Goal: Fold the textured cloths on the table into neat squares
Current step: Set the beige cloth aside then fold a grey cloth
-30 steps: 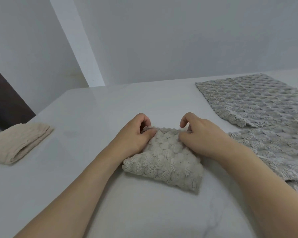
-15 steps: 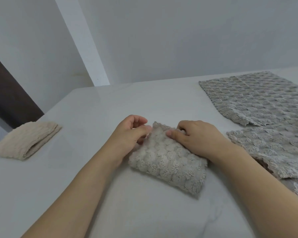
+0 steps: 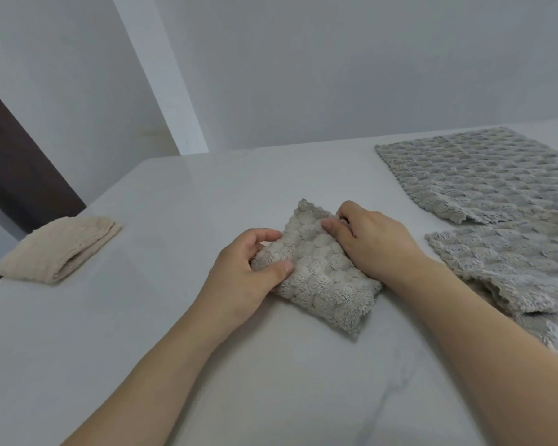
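Observation:
A small folded grey bobbled cloth [image 3: 319,278] lies in the middle of the white table [image 3: 174,317], turned at an angle. My left hand [image 3: 245,272] grips its left edge, thumb on top and fingers curled under. My right hand [image 3: 371,243] pinches the cloth's far right edge with thumb and fingers. Two more grey textured cloths lie unfolded at the right: one spread flat at the back [image 3: 484,175], one rumpled closer to me [image 3: 516,272].
A folded beige cloth [image 3: 58,249] rests near the table's left edge. Grey walls stand behind the table, with a dark panel [image 3: 16,162] at the far left. The table's right side is covered by the unfolded cloths.
The folded cloth has been turned and shifted slightly. My left hand has moved from its far corner down to the left edge. My right hand stays at the far right edge.

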A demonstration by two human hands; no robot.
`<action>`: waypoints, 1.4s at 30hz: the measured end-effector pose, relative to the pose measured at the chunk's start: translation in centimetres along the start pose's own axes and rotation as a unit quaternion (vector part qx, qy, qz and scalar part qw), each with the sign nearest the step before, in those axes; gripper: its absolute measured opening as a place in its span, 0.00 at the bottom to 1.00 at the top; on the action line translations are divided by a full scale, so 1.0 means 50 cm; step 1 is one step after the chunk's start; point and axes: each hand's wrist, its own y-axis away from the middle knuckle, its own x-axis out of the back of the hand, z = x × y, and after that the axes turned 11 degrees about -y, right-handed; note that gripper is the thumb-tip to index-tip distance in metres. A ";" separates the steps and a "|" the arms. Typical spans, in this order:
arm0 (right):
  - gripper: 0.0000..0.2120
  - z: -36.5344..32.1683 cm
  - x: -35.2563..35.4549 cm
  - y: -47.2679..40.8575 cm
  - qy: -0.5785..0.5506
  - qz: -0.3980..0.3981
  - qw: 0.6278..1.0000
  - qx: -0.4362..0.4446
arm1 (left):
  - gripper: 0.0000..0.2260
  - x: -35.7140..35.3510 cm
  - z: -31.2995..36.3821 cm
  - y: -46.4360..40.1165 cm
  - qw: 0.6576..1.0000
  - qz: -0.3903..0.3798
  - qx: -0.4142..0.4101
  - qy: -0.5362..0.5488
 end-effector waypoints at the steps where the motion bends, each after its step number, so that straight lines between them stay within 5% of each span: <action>1: 0.16 0.001 -0.001 0.000 0.003 0.001 1.000 -0.002 | 0.23 0.000 -0.005 -0.001 1.000 0.003 -0.007 -0.001; 7: 0.18 0.004 -0.002 -0.003 0.014 0.009 1.000 -0.010 | 0.18 -0.019 0.009 0.008 0.967 0.097 -0.035 -0.233; 12: 0.18 0.004 -0.004 -0.003 0.018 0.011 1.000 -0.015 | 0.15 -0.002 0.012 0.001 0.953 0.064 0.027 -0.295; 16: 0.18 0.004 -0.004 -0.003 0.017 0.012 1.000 -0.017 | 0.12 -0.009 0.013 0.009 0.932 0.100 -0.060 -0.344; 20: 0.18 0.005 -0.004 -0.002 0.015 0.015 1.000 -0.016 | 0.11 -0.019 0.007 0.019 0.917 0.141 -0.122 -0.354; 26: 0.18 0.004 -0.004 -0.001 0.013 0.014 1.000 -0.018 | 0.12 -0.014 0.003 0.008 0.909 0.123 -0.088 -0.389; 30: 0.16 0.002 -0.004 -0.001 0.022 0.009 1.000 -0.020 | 0.08 -0.017 0.001 0.006 0.919 0.122 -0.223 -0.301; 35: 0.16 -0.001 -0.002 -0.001 0.020 0.009 0.999 -0.024 | 0.10 -0.008 0.014 0.018 0.871 0.142 -0.331 -0.334; 42: 0.17 0.003 -0.003 -0.002 0.020 0.011 0.999 -0.023 | 0.08 -0.013 -0.005 0.011 0.900 0.094 -0.256 -0.339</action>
